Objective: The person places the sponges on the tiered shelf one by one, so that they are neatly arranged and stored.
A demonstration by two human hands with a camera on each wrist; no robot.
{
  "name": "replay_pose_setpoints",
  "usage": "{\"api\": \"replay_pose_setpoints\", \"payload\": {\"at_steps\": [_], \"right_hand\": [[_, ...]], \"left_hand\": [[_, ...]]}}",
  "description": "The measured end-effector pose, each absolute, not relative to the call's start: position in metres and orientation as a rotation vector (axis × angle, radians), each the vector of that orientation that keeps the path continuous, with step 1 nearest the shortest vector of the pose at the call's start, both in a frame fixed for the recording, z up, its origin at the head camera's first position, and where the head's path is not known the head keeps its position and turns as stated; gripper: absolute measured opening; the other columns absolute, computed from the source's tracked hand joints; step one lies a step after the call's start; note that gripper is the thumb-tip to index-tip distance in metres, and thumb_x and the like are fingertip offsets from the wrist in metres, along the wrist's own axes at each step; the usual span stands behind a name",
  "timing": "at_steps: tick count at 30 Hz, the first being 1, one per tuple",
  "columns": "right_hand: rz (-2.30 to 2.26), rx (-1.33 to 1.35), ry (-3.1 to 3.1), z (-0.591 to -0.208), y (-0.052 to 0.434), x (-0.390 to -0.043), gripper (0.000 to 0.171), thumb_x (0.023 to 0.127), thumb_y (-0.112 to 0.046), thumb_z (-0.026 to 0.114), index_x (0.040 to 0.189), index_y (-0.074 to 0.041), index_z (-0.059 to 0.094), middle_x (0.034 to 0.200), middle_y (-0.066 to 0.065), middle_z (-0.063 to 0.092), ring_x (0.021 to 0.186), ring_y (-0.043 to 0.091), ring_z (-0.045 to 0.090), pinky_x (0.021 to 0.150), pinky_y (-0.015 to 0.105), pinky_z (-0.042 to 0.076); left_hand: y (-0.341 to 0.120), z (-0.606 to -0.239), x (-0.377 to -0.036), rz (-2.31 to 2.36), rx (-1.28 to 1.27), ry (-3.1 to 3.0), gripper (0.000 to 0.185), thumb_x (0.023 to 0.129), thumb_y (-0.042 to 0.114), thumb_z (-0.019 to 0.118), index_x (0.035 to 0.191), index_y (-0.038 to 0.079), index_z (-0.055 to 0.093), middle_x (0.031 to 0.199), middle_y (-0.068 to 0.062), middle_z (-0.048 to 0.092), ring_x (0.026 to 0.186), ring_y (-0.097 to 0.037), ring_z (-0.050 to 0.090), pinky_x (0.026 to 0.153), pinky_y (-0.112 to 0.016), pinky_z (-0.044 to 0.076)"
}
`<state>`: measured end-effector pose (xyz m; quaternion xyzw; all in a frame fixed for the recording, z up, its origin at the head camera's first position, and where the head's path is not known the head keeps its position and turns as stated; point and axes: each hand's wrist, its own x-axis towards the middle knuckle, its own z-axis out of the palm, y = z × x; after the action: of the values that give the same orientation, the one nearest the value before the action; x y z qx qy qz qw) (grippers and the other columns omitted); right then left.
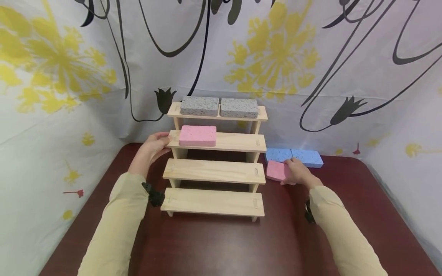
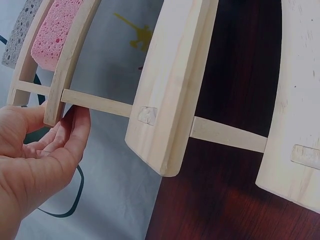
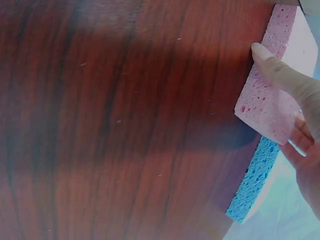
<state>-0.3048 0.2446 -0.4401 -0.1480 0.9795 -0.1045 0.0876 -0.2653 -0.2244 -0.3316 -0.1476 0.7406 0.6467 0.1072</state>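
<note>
A stepped wooden rack (image 1: 214,170) stands on the dark red table. My left hand (image 1: 155,147) grips the left end of its second step from the top, thumb above and fingers below in the left wrist view. On that step lies a pink sponge (image 1: 198,135), near the left end. With my right hand (image 1: 297,171) I pinch another pink sponge (image 3: 267,95) by its end, right of the rack. Just behind it, two blue sponges (image 1: 307,157) lie side by side on the table. A pair of grey sponges (image 1: 239,107) sits on the top step.
The two lower steps (image 1: 212,202) of the rack are bare wood. White cloth (image 1: 207,73) printed with yellow flowers and dark stems hangs behind and at both sides. Dark wood table (image 1: 207,245) reaches toward me in front of the rack.
</note>
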Motion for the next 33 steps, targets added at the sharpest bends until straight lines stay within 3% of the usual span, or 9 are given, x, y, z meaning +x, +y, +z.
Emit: {"api": "replay_pose_setpoints", "payload": {"at_steps": [9,13,19,26,33], "right_hand": [[-0.368,-0.435,2.979,-0.439,0.262,-0.292,0.086,0.061,-0.034,0.085,0.124,0.008,0.045,0.119,0.031,0.045,0.104,0.043,0.043,0.087,0.060,0.045],[-0.433,-0.476,3.015,-0.430,0.266,-0.288,0.084,0.059,-0.033,0.087,0.120,0.008,0.047,0.110,0.028,0.047,0.096,0.039,0.043,0.077,0.054,0.046],[-0.528,-0.504,3.038,-0.410,0.269,-0.286,0.084,0.059,-0.032,0.087,0.120,0.007,0.045,0.111,0.026,0.047,0.097,0.038,0.042,0.077,0.050,0.046],[-0.654,-0.655,3.195,-0.382,0.266,-0.283,0.078,0.055,-0.027,0.088,0.110,0.009,0.049,0.098,0.023,0.049,0.089,0.033,0.041,0.068,0.036,0.037],[-0.761,-0.821,3.282,-0.348,0.254,-0.277,0.074,0.053,-0.020,0.088,0.108,0.010,0.048,0.097,0.022,0.047,0.089,0.032,0.038,0.066,0.035,0.032]], "left_hand": [[-0.225,-0.335,-0.268,1.911,-0.426,2.173,0.051,0.101,0.012,0.034,0.148,0.003,0.016,0.149,-0.021,0.028,0.134,-0.028,0.037,0.114,-0.037,0.033],[-0.226,-0.334,-0.267,1.911,-0.426,2.163,0.052,0.101,0.013,0.034,0.148,0.004,0.016,0.150,-0.020,0.027,0.134,-0.028,0.036,0.114,-0.037,0.033],[-0.227,-0.333,-0.268,1.900,-0.429,2.171,0.052,0.101,0.014,0.034,0.149,0.005,0.016,0.150,-0.019,0.027,0.134,-0.027,0.036,0.114,-0.036,0.033],[-0.227,-0.333,-0.266,1.903,-0.423,2.167,0.052,0.101,0.015,0.034,0.149,0.005,0.016,0.150,-0.018,0.028,0.133,-0.026,0.036,0.114,-0.035,0.033],[-0.226,-0.332,-0.269,1.878,-0.431,2.178,0.051,0.101,0.016,0.034,0.149,0.006,0.017,0.149,-0.018,0.029,0.132,-0.025,0.037,0.113,-0.035,0.034]]}}
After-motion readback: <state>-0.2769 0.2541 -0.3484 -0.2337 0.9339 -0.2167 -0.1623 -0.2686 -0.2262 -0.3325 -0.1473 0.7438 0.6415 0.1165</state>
